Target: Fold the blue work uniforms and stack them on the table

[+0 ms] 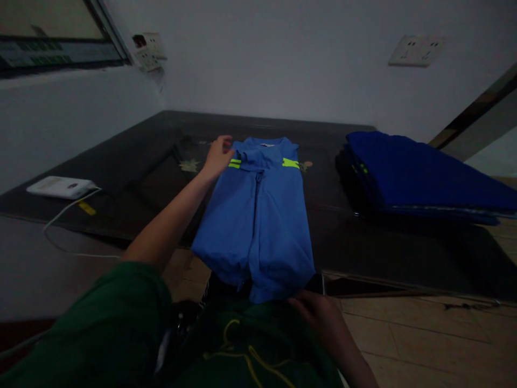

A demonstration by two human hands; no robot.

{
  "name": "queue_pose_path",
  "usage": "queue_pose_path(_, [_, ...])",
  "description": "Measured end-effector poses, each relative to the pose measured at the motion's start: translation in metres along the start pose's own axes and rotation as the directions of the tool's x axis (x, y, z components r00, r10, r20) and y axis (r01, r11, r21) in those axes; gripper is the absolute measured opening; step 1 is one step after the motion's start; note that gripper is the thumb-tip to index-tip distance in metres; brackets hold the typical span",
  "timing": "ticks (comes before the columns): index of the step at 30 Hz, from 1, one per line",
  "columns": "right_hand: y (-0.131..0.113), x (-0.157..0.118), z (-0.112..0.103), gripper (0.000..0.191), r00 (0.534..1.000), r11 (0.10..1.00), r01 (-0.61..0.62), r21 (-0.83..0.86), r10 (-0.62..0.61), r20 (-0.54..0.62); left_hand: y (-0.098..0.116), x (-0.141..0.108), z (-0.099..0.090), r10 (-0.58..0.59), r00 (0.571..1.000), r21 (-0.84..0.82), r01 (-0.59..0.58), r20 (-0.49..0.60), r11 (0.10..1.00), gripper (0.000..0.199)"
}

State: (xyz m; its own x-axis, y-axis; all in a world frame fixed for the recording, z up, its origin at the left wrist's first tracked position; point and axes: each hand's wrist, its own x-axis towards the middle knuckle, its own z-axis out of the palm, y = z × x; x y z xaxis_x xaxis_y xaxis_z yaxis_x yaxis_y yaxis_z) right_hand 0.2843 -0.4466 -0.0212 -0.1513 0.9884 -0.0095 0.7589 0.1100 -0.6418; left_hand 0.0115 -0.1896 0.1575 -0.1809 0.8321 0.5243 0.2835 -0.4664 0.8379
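A light blue zip-front work jacket (278, 215) with yellow-green strips lies front up, its collar toward the wall and its lower end hanging over the table's near edge. Beside the collar, at the jacket's left side, is my left hand (220, 155); its fingers are loosely bent and apart, with nothing seen in them. My right hand (319, 315) is low at the hem's right corner, fingers closed on the cloth. Dim light leaves those fingertips partly unclear. The sleeves are mostly out of sight.
A stack of folded darker blue garments (428, 178) lies on the right of the dark table (133, 145). At the left edge rests a white device (60, 187) with a cable (60, 215) hanging down. The wall bears sockets (417, 51).
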Motion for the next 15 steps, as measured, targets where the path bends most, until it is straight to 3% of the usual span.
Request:
queue_pose_path(2, [0.020,-0.001,0.000,0.036,0.986,0.995,-0.082,0.047,0.088,-0.144,0.015,-0.058,-0.020,-0.007,0.986,0.019,0.004,0.165,1.000,0.011])
queue_pose_path(3, [0.027,-0.001,0.000,0.034,0.973,0.992,-0.093,0.083,0.108,-0.206,0.021,-0.091,-0.029,-0.074,0.934,0.082,0.047,0.351,0.995,0.017])
queue_pose_path(5, [0.035,0.002,0.002,0.030,0.956,0.982,-0.043,0.185,0.095,-0.277,0.026,-0.159,-0.043,-0.255,0.715,0.273,0.093,0.651,0.958,0.033])
queue_pose_path(6, [0.035,0.004,0.003,0.031,0.952,0.971,-0.005,0.239,0.077,-0.295,0.025,-0.190,-0.047,-0.340,0.622,0.375,0.078,0.706,0.924,0.036])
queue_pose_path(7, [0.034,0.007,0.004,0.034,0.952,0.957,0.026,0.287,0.064,-0.300,0.020,-0.217,-0.048,-0.388,0.596,0.452,0.046,0.703,0.891,0.036])
queue_pose_path(10, [0.025,0.015,0.007,0.044,0.955,0.911,0.061,0.409,0.065,-0.289,-0.006,-0.269,-0.032,-0.406,0.633,0.489,0.050,0.659,0.871,0.030])
queue_pose_path(13, [0.016,0.021,0.008,0.048,0.958,0.876,0.058,0.479,0.087,-0.275,-0.027,-0.285,-0.001,-0.357,0.717,0.370,0.148,0.599,0.917,0.035])
queue_pose_path(15, [0.014,0.023,0.005,0.050,0.958,0.872,0.058,0.486,0.089,-0.274,-0.027,-0.285,0.015,-0.339,0.737,0.292,0.198,0.585,0.936,0.038])
